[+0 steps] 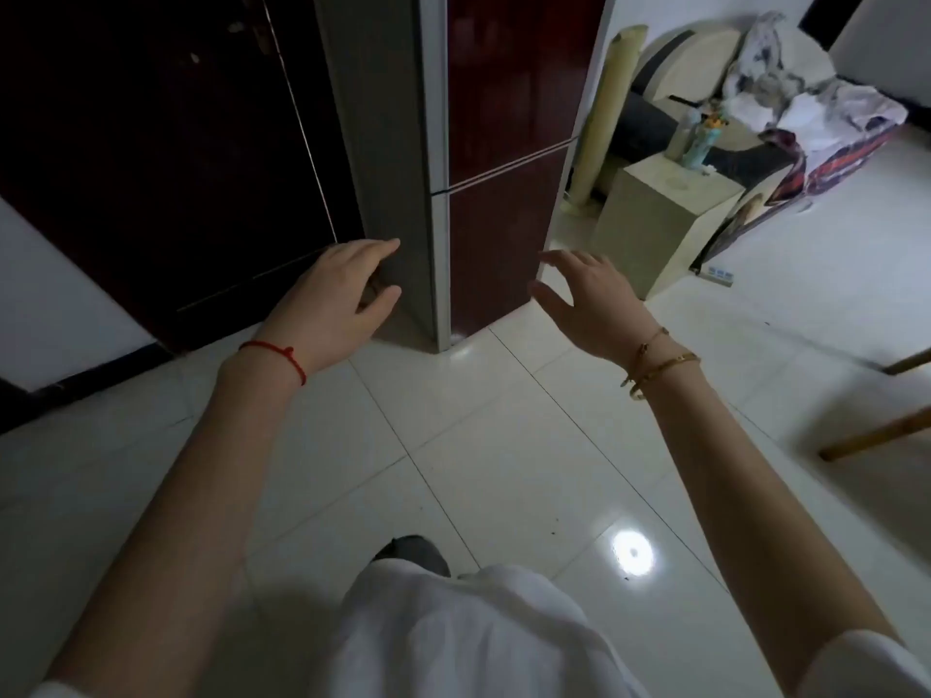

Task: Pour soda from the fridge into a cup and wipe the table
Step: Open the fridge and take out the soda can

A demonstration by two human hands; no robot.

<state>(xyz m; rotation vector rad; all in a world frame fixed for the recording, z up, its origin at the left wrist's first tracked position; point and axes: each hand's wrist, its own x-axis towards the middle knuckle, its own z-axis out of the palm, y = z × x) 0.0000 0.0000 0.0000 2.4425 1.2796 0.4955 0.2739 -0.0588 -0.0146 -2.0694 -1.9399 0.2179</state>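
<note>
Dark red glossy fridge (504,158) doors with grey side and silvery edge trim. Dark brown door (166,143) to its left. Glossy white floor tiles (504,445) with thin dark joints. Red string (282,356) on the left wrist, gold bangles (660,362) on the right. White garment (478,632). Beige cabinet (660,219). Red-patterned cloth (846,153).

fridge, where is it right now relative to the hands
In the head view the fridge stands straight ahead, doors closed, between a dark wooden door and a beige pedestal. Both hands reach toward it, left hand and right hand.
</note>
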